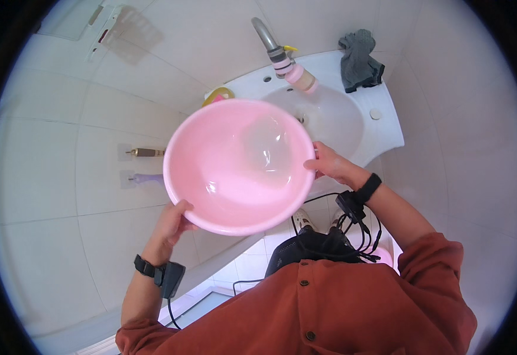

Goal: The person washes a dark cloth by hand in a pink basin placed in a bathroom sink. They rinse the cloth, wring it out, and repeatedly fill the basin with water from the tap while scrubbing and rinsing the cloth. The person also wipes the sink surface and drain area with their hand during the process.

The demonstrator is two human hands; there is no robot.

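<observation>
Between my two hands is a round pink plastic basin (214,159), its open side towards me. A shallow pool of greyish water (265,146) appears to lie in its upper right part. My left hand (175,223) grips the lower left rim, thumb over the edge. On the right rim my right hand (331,164) has its thumb over the lip and its fingers behind, partly hidden. The basin is held beside a white washbasin (342,111) and covers its left part. Above the bowl, a metal faucet (265,35) carries a pink filter attachment (301,79).
A grey cloth (359,60) lies on the washbasin's back right corner, near a round white cap (375,114). Behind the pink basin sits a yellow soap dish (218,96). Two handled brushes or tools, one brown (147,152), hang on the left wall. Black cables (364,239) dangle from my right wrist.
</observation>
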